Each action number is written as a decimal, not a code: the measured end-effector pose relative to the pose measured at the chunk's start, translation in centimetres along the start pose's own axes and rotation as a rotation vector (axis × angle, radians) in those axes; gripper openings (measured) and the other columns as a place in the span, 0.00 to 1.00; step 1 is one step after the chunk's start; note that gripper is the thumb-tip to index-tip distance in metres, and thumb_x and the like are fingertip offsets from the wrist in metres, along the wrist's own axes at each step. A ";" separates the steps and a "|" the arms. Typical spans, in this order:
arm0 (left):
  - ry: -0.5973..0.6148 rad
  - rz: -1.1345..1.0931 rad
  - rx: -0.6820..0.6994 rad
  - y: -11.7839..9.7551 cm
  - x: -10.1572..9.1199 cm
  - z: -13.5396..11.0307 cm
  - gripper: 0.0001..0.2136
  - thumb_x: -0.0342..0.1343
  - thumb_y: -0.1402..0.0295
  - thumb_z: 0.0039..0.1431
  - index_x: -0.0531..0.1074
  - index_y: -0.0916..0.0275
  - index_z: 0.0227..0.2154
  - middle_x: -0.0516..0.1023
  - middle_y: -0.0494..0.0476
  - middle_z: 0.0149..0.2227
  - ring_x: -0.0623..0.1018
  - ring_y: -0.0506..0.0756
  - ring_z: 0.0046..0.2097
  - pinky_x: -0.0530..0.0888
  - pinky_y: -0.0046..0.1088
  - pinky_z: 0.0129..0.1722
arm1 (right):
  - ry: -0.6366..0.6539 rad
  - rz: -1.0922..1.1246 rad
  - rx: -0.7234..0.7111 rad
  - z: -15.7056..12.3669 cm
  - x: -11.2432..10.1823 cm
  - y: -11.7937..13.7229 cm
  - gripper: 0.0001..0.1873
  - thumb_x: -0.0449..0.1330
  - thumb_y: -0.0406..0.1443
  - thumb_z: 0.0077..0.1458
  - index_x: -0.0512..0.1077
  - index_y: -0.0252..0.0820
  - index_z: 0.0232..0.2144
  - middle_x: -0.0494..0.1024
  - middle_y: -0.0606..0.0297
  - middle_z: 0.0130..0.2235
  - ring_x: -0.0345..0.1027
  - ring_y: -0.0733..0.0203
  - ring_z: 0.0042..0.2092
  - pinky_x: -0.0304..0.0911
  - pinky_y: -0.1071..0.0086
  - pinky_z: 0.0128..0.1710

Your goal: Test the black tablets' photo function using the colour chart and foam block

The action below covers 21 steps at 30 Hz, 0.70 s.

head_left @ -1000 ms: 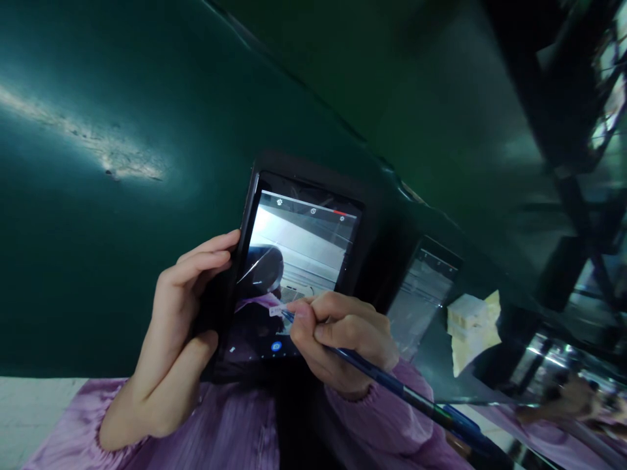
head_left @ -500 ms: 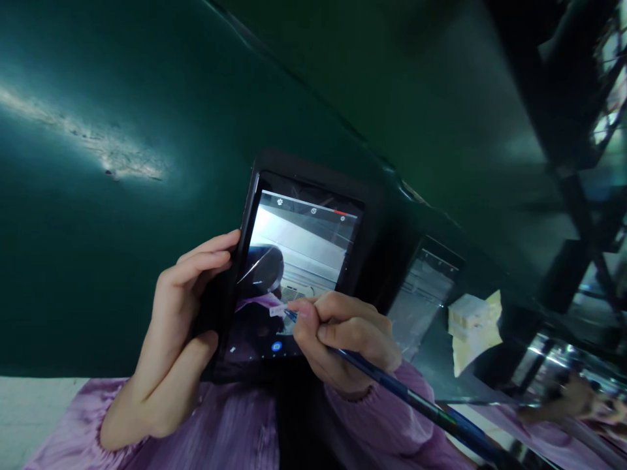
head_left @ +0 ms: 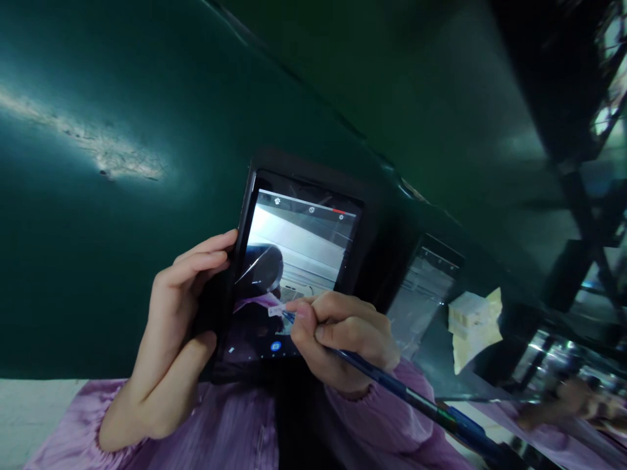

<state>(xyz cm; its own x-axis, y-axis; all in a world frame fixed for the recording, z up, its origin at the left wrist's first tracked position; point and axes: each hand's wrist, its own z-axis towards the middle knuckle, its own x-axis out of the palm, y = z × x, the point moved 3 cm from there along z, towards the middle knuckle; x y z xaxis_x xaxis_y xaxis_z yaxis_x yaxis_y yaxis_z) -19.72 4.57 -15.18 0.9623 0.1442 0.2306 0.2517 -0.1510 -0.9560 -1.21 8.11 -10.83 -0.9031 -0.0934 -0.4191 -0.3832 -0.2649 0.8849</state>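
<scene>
A black tablet [head_left: 298,261] stands slightly tilted before me, its lit screen showing a camera picture with a blue round button near the bottom. My left hand [head_left: 179,326] holds its left edge, fingers along the side and thumb low at the corner. In my right hand [head_left: 347,333] is a slim blue pen-shaped tool [head_left: 401,390], pinched near its tip over the lower screen. At that tip is a small white label [head_left: 277,311] with tiny print; whether it touches the glass, I cannot tell.
Dark green tabletop [head_left: 98,261] spreads to the left, with a worn, shiny patch. A second dim screen [head_left: 426,294] is at right, perhaps a reflection. Beside it sits a pale block on yellow paper [head_left: 475,326]. Blurred shiny surfaces fill the far right.
Almost nothing differs. The label, my right hand and the tablet have shifted very slightly left in view, and faint text now shows above the blue button.
</scene>
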 end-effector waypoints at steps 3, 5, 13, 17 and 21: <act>0.040 -0.011 0.014 0.4 -0.4 0.3 0.36 0.54 0.83 0.41 0.74 0.53 0.57 0.72 0.50 0.67 0.67 0.56 0.71 0.69 0.28 0.68 | 0.005 0.000 0.000 -0.1 0.0 0.0 0.23 0.62 0.16 0.48 0.56 0.43 0.22 0.65 0.80 0.20 0.70 0.72 0.19 0.76 0.79 0.24; 0.063 -0.003 0.032 0.5 -0.5 0.4 0.37 0.53 0.84 0.40 0.74 0.53 0.56 0.73 0.48 0.66 0.68 0.55 0.70 0.71 0.26 0.66 | -0.007 0.000 0.003 -0.2 0.1 -0.2 0.23 0.62 0.17 0.49 0.55 0.43 0.22 0.65 0.80 0.20 0.70 0.72 0.19 0.75 0.80 0.23; 0.012 0.008 -0.015 0.0 0.1 0.2 0.33 0.55 0.83 0.46 0.73 0.54 0.57 0.72 0.51 0.67 0.68 0.57 0.70 0.70 0.28 0.67 | -0.130 0.038 -0.067 -0.7 0.8 -1.1 0.21 0.62 0.21 0.50 0.54 0.42 0.21 0.61 0.81 0.19 0.69 0.73 0.17 0.73 0.81 0.20; 0.019 0.018 -0.006 0.0 0.0 0.1 0.32 0.55 0.84 0.47 0.73 0.54 0.57 0.72 0.51 0.67 0.67 0.57 0.71 0.70 0.29 0.67 | -0.063 0.012 -0.030 -0.4 0.4 -0.6 0.22 0.63 0.19 0.50 0.55 0.42 0.22 0.63 0.81 0.20 0.71 0.73 0.19 0.75 0.81 0.23; 0.031 0.018 0.021 -0.1 0.1 0.1 0.33 0.55 0.84 0.47 0.72 0.54 0.58 0.71 0.51 0.67 0.66 0.57 0.71 0.69 0.29 0.69 | -0.047 0.012 0.018 -0.2 0.0 -0.1 0.22 0.62 0.17 0.50 0.56 0.42 0.23 0.64 0.80 0.22 0.71 0.74 0.21 0.80 0.77 0.27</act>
<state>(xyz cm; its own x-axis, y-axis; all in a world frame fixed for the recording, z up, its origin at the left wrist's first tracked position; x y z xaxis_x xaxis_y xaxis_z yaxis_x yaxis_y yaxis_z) -19.71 4.69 -15.05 0.9695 0.1113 0.2183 0.2322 -0.1327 -0.9636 -1.15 7.99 -10.99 -0.9154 -0.0513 -0.3992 -0.3757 -0.2466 0.8933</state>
